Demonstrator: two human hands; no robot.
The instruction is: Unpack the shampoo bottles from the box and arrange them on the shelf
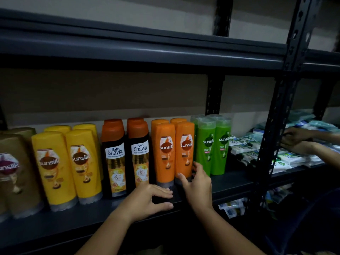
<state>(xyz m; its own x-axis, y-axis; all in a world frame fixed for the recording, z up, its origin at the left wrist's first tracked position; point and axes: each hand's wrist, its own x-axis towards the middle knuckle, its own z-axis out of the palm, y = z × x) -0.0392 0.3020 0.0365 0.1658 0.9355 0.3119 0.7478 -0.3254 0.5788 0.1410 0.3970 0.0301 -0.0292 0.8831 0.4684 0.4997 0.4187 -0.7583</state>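
Dark metal shelf [230, 183], matte, with a perforated upright post [276, 126] at its right end. Standing on it, upside down on their caps, left to right: tan bottles [16, 172], yellow bottles [70, 162], black bottles with orange tops [127, 155], orange bottles [173, 150], green bottles [213, 144] — glossy plastic, rounded, two rows deep.

Right hand [198, 184] grasps the base of the right front orange bottle [184, 151], thumb on its face, fingers curled behind, just beside the green ones. Left hand [149, 199] lies flat and released on the shelf edge, fingertips near the left front orange bottle's cap.

Beyond the post: stacked soft packets [287, 159], white and teal, with another person's hands [296, 140] among them.
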